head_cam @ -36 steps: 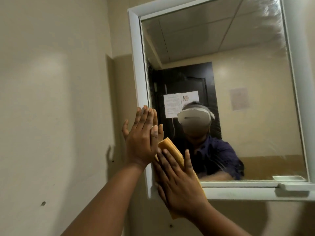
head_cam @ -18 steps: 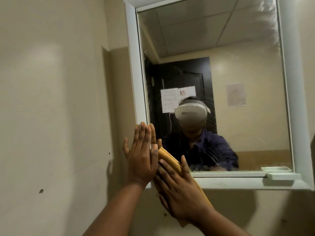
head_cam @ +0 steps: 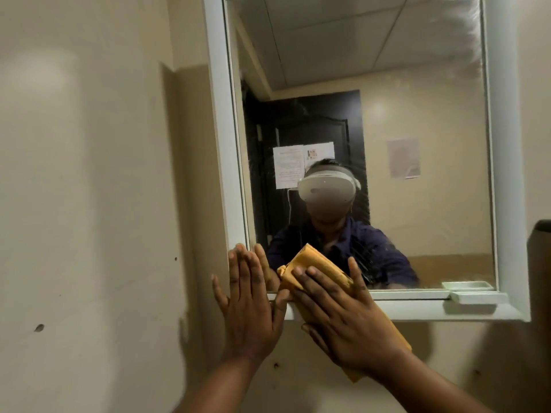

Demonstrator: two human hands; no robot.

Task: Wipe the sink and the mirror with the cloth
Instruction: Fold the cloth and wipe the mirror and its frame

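Observation:
A white-framed mirror hangs on the beige wall, smeared along its top right. My right hand lies flat on a folded yellow cloth, pressing it against the mirror's bottom left corner and lower frame. Part of the cloth sticks out below my wrist. My left hand rests flat with fingers together on the left frame and the wall beside it, holding nothing. The sink is out of view.
A small white soap dish sits on the mirror's ledge at the bottom right. A dark cylindrical object shows at the right edge. The beige wall on the left has a few small holes.
Both hands and the cloth have slid down from the left edge of the glass to the mirror's bottom left corner. The view has shifted lower and closer.

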